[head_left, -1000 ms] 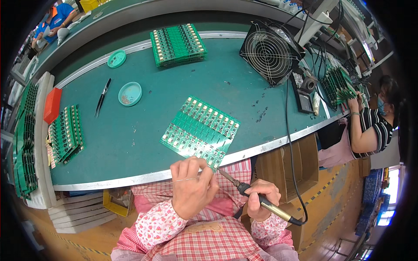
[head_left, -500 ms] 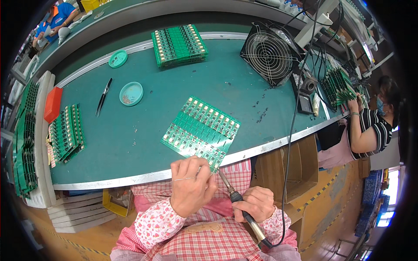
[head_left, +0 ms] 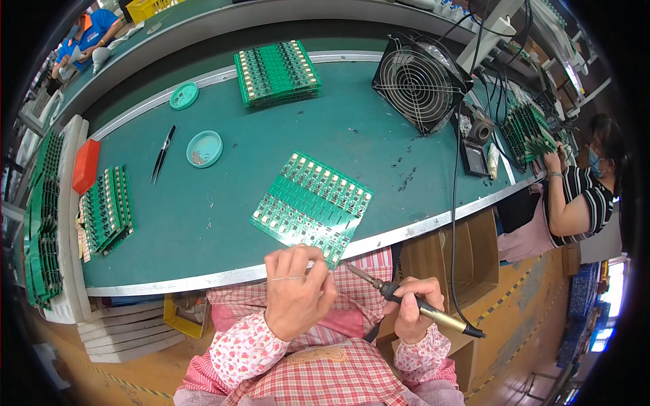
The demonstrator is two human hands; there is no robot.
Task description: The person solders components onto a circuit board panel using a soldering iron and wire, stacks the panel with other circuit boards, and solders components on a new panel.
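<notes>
A green circuit board [head_left: 313,203] with rows of white and black components lies near the table's front edge. My left hand [head_left: 296,291] is closed at its near corner, the fingertips on the board's edge. Whether those fingers also pinch something small is hidden. My right hand [head_left: 414,304] grips a soldering iron [head_left: 439,318] with a black and gold handle, its cable trailing off the rear end. The iron's metal tip points up and left, close to the board's near right corner.
Stacked boards [head_left: 277,73] stand at the back, more boards [head_left: 108,210] at left by a red box [head_left: 85,166]. Tweezers [head_left: 162,154] lie near a round dish [head_left: 204,149] and its lid [head_left: 183,95]. A fan [head_left: 418,88] and iron stand [head_left: 476,145] are right, beside a co-worker [head_left: 575,203].
My right hand has shifted slightly up and right and turned, so the iron's handle lies flatter and its tip sits a little farther right. The left hand and board stay almost the same.
</notes>
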